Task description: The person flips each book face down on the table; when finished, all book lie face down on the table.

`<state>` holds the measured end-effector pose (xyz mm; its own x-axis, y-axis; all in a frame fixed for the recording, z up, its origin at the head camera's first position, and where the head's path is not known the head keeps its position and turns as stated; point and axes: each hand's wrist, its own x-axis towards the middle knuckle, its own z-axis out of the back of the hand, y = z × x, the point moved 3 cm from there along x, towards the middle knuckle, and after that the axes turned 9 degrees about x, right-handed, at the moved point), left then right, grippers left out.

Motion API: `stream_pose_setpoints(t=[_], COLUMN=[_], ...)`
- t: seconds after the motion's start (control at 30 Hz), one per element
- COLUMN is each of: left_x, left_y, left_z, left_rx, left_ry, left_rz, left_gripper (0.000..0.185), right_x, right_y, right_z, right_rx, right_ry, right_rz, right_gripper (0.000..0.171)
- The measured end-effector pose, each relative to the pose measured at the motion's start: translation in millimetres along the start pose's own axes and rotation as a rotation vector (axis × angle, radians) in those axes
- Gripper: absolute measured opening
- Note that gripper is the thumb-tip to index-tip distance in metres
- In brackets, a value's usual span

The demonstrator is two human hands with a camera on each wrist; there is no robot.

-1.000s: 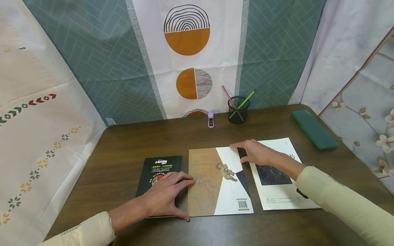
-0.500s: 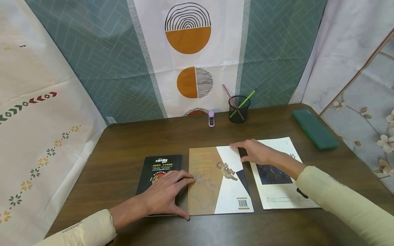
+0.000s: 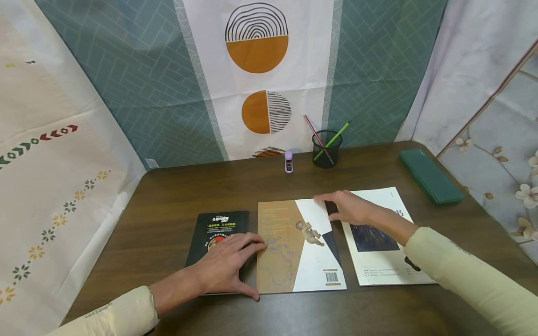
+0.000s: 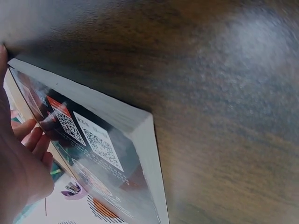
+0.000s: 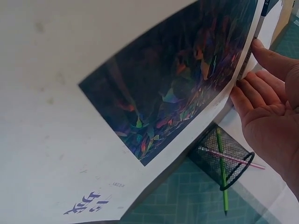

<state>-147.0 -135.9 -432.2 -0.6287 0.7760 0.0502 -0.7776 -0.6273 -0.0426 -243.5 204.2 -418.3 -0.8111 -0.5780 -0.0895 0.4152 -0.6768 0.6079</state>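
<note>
A tan and white book (image 3: 279, 268) lies flat mid-table, its barcode at the lower right. My left hand (image 3: 227, 263) reaches over a black book (image 3: 222, 221), with fingertips at the tan book's left edge and thumb by its lower left corner. At the tan book's upper right corner, my right hand (image 3: 346, 207) touches the top and right edges with spread thumb and fingers. Beneath the right forearm lies a white book (image 3: 378, 270), partly covered. The left wrist view shows the black book (image 4: 86, 100) close up; in the right wrist view, the white book (image 5: 46, 154) fills much of the frame.
A black mesh pen cup (image 3: 325, 156) holding two pencils stands at the table's back edge. Left of it is a small purple object (image 3: 288, 162). A green case (image 3: 430, 177) lies at the back right. Patterned cloths hang behind and beside the table (image 3: 189, 186).
</note>
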Motion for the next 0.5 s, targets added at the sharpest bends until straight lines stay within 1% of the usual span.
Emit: stream_pose_setpoints(t=[0.17,0.3,0.37,0.5], left_x=[-0.6,-0.6,-0.2,2.0], left_y=[-0.4,0.8,2.3,8.0], left_z=[0.5,0.9,2.2,7.1], left_rx=[-0.002,-0.027,-0.049,-0.132], left_ry=[-0.007,0.01,0.022,0.043], left_rz=[-0.004,0.003,0.012,0.051], left_gripper=[0.104,0.106,0.105,0.097], right_x=[0,0,-2,-5], right_y=[0,-1,-2,-4], right_z=[0,2,6,16], right_rx=[-0.005,-0.008,0.004,0.055], right_ry=[0.002,0.005,-0.005,-0.043], right_rz=[-0.001,-0.017,-0.033,-0.055], right_gripper=[0.07,0.073,0.075,0.075])
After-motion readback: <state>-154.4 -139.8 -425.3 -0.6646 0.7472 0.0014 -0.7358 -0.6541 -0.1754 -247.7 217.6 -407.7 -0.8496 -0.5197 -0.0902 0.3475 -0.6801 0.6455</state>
